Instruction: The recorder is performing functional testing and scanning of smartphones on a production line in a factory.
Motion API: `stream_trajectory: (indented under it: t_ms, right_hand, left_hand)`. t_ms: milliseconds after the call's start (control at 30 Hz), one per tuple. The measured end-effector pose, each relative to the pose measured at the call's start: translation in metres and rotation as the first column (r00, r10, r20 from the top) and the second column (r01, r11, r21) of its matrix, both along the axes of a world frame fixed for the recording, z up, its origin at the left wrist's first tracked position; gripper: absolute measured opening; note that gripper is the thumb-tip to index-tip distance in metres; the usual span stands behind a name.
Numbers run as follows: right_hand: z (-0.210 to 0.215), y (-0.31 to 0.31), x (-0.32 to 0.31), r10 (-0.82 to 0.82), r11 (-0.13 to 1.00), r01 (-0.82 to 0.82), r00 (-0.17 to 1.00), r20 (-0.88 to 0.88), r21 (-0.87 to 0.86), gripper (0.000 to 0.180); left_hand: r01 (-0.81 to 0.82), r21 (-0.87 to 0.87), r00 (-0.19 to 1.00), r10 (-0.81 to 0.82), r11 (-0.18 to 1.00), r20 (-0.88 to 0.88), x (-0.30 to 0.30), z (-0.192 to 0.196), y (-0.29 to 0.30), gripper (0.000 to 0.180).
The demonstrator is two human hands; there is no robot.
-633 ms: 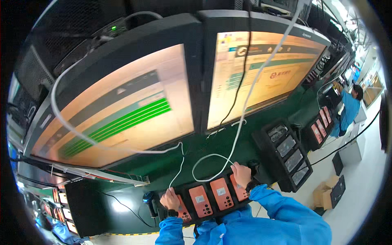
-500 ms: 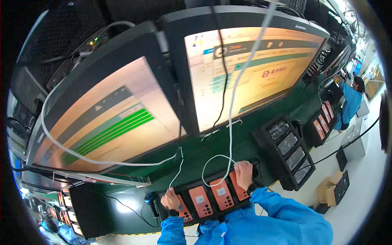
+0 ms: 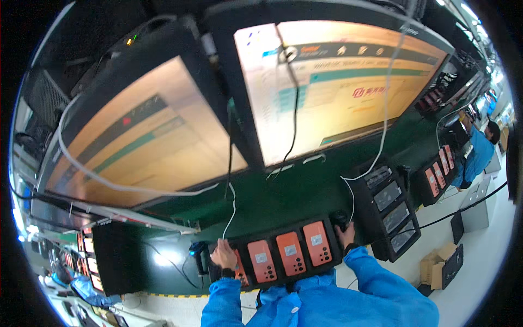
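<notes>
A black tray (image 3: pixel 332 260) lies on the green bench in front of me and holds several orange phones (image 3: pixel 290 253) side by side. My left hand (image 3: pixel 224 255) rests on the leftmost phone at the tray's left end, its fingers pinching the end of a thin white cable (image 3: pixel 232 207) that hangs from above. At the tray's right end, my right hand (image 3: pixel 345 236) curls around a small dark object (image 3: pixel 340 218); a second white cable (image 3: pixel 351 196) ends just above it. Both sleeves are blue.
Two large lit monitors (image 3: pixel 348 87) tilt over the bench. A black rack of dark phones (image 3: pixel 388 210) stands right of the tray, with another tray of orange phones (image 3: pixel 438 174) beyond. A person in blue (image 3: pixel 479 152) works far right. Cardboard boxes (image 3: pixel 441 267) sit on the floor.
My right hand has slid from the rightmost orange phone to the tray's right end. My left hand stays at the left end. The view has shifted, so the monitors appear larger.
</notes>
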State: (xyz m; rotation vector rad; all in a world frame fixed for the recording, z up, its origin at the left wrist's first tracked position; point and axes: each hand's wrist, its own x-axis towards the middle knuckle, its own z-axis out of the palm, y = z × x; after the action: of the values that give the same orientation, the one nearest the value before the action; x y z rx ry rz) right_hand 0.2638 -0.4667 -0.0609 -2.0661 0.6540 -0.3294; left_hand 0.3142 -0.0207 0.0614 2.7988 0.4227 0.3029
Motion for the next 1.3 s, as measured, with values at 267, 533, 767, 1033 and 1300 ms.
stream_trajectory:
  t_ms: [267, 533, 767, 1033, 1300]
  right_hand:
    - [0.167, 0.034, -0.014, 0.024, 0.860, 0.010, 0.998, -0.060, 0.510, 0.024]
    - [0.182, 0.140, -0.061, 0.373, 0.624, -0.132, 0.916, -0.145, 0.770, 0.030]
    - [0.175, 0.138, -0.058, 0.343, 0.662, -0.094, 0.920, -0.189, 0.743, 0.030]
    - [0.177, 0.059, -0.007, 0.153, 0.720, -0.088, 0.988, -0.033, 0.688, 0.020]
    - [0.008, 0.000, 0.008, 0.015, 0.999, -0.011, 0.995, -0.103, 0.037, 0.041]
  left_hand:
    - [0.054, 0.159, 0.878, -0.123, 0.986, 0.463, -0.028, 0.054, -0.009, 0.024]
    - [-0.029, -0.893, 0.980, -0.164, 0.448, -0.115, -0.067, 0.044, -0.082, 0.020]
    - [0.135, -0.820, 0.961, -0.275, 0.556, -0.029, -0.065, 0.001, -0.112, 0.028]
    - [0.052, -0.740, 0.946, -0.271, 0.670, -0.178, -0.058, 0.000, -0.150, 0.042]
    - [-0.108, -0.597, 0.993, 0.056, 0.795, -0.105, -0.054, -0.025, -0.176, 0.035]
